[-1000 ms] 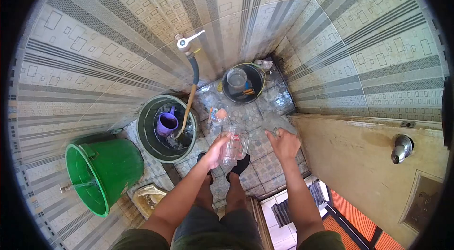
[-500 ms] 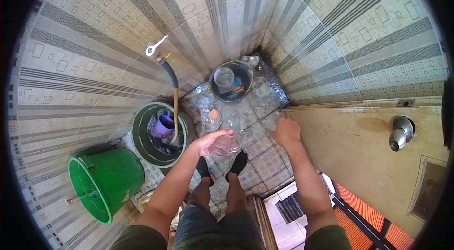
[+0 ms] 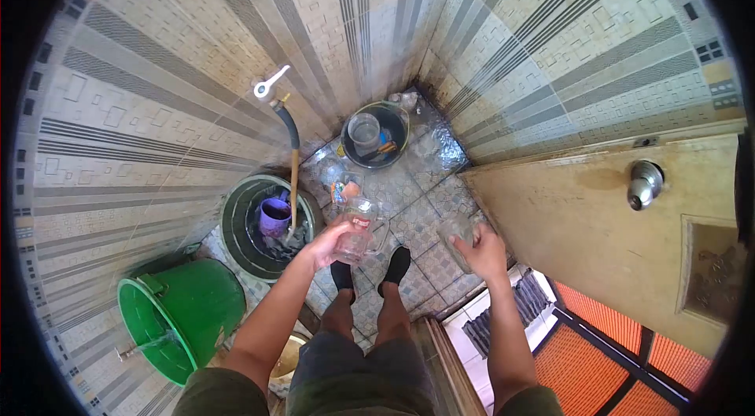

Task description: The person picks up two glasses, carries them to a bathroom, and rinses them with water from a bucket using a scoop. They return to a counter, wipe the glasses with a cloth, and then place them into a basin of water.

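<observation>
My left fingers (image 3: 341,229) are closed around a clear mug (image 3: 358,244) with red lettering, holding it in the air above the middle of the tiled floor (image 3: 425,255); its handle points toward my right side. My right fingers (image 3: 486,240) are half curled, thumb reaching inward, right by something see-through (image 3: 454,232); I cannot tell what it is or whether I am pinching it. Past the mug, a small packet (image 3: 338,193) with orange on it lies on the floor. Near the floor's far corner stands a dark bucket (image 3: 399,112), with a clear tub (image 3: 363,130) and a few small things inside. Along the floor's left edge, a grey-green bucket (image 3: 235,208) holds a purple cup (image 3: 274,216) and wet, dark contents, and a hose (image 3: 295,184) runs down into it from the wall tap (image 3: 270,86). Nearer me on that edge, water runs into a green bucket (image 3: 208,306). The door (image 3: 574,196) stands along the floor's right edge.
</observation>
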`<state>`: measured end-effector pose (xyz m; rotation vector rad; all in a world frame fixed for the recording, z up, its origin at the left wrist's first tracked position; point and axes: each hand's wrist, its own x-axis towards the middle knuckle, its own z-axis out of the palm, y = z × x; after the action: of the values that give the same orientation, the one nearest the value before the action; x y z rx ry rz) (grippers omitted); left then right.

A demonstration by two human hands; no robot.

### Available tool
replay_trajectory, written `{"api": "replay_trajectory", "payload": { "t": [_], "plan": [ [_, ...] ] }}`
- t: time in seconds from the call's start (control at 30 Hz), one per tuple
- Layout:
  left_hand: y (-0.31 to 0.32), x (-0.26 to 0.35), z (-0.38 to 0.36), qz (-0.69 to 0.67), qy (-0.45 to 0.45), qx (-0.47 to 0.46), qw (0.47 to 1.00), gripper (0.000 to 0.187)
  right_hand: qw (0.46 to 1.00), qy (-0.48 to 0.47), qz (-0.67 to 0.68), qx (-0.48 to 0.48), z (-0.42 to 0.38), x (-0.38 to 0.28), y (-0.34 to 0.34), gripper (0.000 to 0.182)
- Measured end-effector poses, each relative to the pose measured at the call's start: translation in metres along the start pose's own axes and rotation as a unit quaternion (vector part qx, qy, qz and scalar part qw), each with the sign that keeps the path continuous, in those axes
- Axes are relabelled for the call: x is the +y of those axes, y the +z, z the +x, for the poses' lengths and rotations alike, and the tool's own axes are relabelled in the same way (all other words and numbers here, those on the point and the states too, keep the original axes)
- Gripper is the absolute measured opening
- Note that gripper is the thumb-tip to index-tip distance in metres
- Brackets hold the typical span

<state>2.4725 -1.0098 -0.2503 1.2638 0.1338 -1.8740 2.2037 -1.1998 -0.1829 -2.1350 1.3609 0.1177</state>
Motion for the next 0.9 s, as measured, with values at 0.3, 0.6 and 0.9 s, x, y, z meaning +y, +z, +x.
{"api": "replay_trajectory", "payload": {
  "t": [0.3, 0.6, 0.9],
  "plan": [
    [0.046, 0.054, -0.125, 0.125, 0.294, -0.026, 0.947, 0.067, 0.929, 0.000, 0.335, 0.155, -0.112, -0.086, -0.084, 0.061],
    [0.109, 0.102, -0.208, 0.147, 0.406, -0.124, 0.893, 0.063, 0.906, -0.013, 0.286, 0.312, -0.202, -0.105, -0.144, 0.066],
    [0.200, 0.103, -0.215, 0.322, 0.458, -0.168, 0.811, 0.068, 0.837, 0.049, 0.333, 0.432, -0.310, -0.054, -0.165, 0.063]
  ]
}}
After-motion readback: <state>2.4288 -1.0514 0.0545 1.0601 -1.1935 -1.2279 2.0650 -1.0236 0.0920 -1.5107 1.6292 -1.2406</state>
